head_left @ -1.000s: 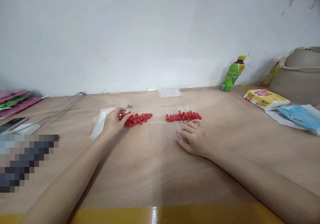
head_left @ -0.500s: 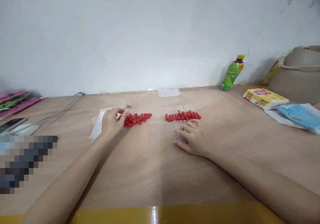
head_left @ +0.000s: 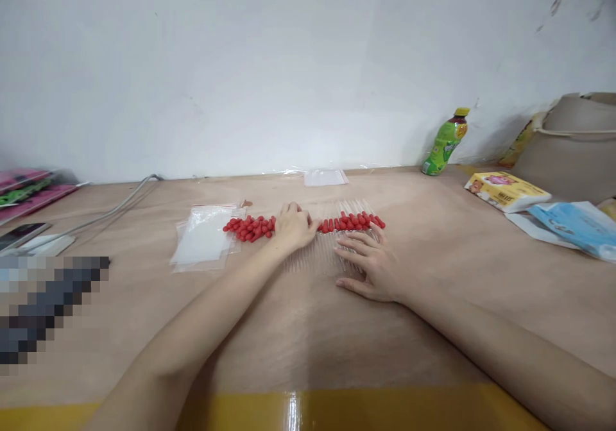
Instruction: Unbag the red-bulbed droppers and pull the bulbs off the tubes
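Observation:
My left hand (head_left: 292, 227) is at the gap between a pile of red rubber bulbs (head_left: 248, 228) and a row of similar bulbs (head_left: 353, 221). Its fingers are bent, with the thumb close to the row's left end; what they hold, if anything, is hidden. My right hand (head_left: 373, 264) lies with fingers spread over thin clear tubes (head_left: 325, 251), partly covering them. It grips nothing that I can see. More clear tubes (head_left: 356, 207) extend behind the bulb row.
Clear zip bags (head_left: 205, 235) lie left of the pile, and another bag (head_left: 325, 177) is by the wall. A green drink bottle (head_left: 445, 143), a yellow tissue pack (head_left: 507, 188) and a blue packet (head_left: 577, 226) stand or lie to the right. A grey cable (head_left: 115, 208) crosses the left side.
My left hand has moved right, from the left end of the red pile to the gap before the row, uncovering the bags. My right hand has stayed almost in place.

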Available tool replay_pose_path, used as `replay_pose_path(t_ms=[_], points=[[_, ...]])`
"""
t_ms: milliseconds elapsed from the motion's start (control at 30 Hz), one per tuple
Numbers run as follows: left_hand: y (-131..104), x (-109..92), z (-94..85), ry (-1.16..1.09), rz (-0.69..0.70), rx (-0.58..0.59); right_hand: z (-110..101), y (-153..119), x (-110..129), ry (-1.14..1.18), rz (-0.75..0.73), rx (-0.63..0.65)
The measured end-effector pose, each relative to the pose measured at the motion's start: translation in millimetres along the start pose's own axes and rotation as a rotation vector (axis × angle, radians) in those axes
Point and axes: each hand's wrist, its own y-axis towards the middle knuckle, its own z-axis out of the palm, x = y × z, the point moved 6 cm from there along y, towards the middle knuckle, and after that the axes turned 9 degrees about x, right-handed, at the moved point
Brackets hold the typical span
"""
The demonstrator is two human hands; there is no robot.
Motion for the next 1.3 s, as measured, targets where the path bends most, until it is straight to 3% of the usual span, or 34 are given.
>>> replay_pose_path(t_ms=[133,267,433,633,733,900,1033,1300], points=[[22.3,-8.1,13.2,0.007,-0.118,0.104,0.7,2.0,-0.8,0.001,0.006,-0.016],[28.9,-8.7,21.0,0.013,-0.165,0.162,3.0,5.6,-3.3,0.006,0.054,-0.009],[25.5,-3.0,16.3,0.03,-0.162,0.124,4.0,5.1,-4.9,0.007,0.07,-0.015],[-14.5,5.5,-9.2,0.07,0.036,-0.016,-3.0,-1.0,-7.1,-0.015,0.104,-0.188],[-48.5,7.4,-12.3,0.154,0.261,-0.046,-8.2,-3.1,-5.6,-0.033,0.124,-0.298],[-92.6,12.8,-8.8,0.143,0.505,-0.222,-8.1,0.7,6.3,-0.059,0.052,-0.263],[-100.9,10.1,-5.1,0.004,0.587,-0.267,-4.3,3.7,12.6,-0.031,-0.005,-0.173],[-103.0,2.9,-2.4,-0.109,0.627,-0.23,0.0,5.6,13.2,-0.016,-0.014,-0.164]])
